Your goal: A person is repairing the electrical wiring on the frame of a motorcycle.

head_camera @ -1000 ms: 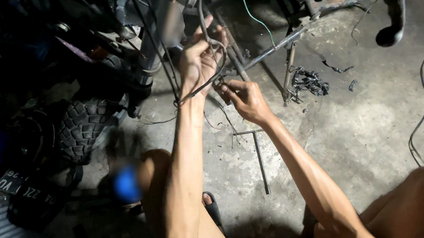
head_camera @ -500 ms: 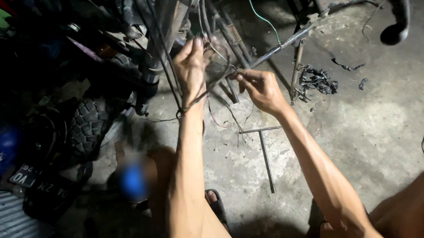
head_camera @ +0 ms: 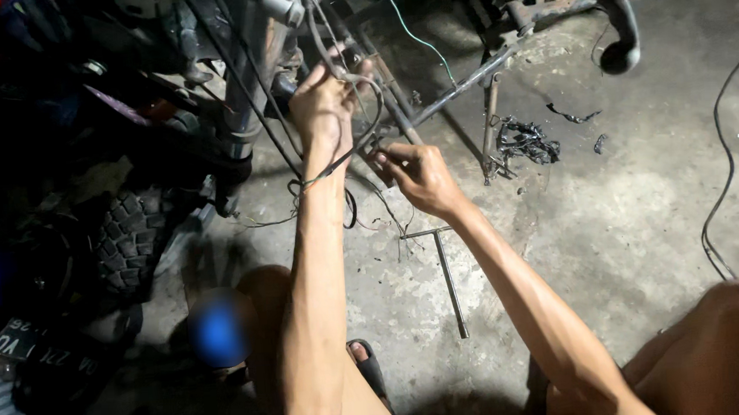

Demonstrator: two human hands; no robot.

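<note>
Left hand [head_camera: 322, 108] raised against the motorcycle's front end, fingers closed around a bundle of dark cables [head_camera: 357, 140]; one cable loops out from the fist, curves down past the wrist and crosses the forearm. Right hand [head_camera: 414, 175] sits just below and to the right of the left, thumb and fingers pinched together on the lower end of the same cable loop, knuckles toward the camera. The two hands are close, not touching. Directly behind the left hand: the grey fork tube [head_camera: 246, 78] running down and left, with thin black lines alongside it; cables hang tight against the tube, little free room on that side. Left of the fork, the knobby tyre [head_camera: 127, 235] lies in deep shade; the space there is crowded and detail is hard to tell. A number plate [head_camera: 18, 340] sits at the lower left edge. Right of the hands, a bare metal frame tube [head_camera: 473, 77] slants up toward the top edge, with a thin green wire [head_camera: 414, 34] crossing above it. Below the right wrist a T-shaped metal tool [head_camera: 446, 271] lies flat on the concrete floor [head_camera: 627, 217], apart from both hands. A clump of black scraps [head_camera: 524, 142] lies by the frame's foot. A black cord [head_camera: 721, 152] runs along the right edge. The floor between tool and cord is open. A sandalled foot [head_camera: 364, 366] shows at the bottom, between the arms.
</note>
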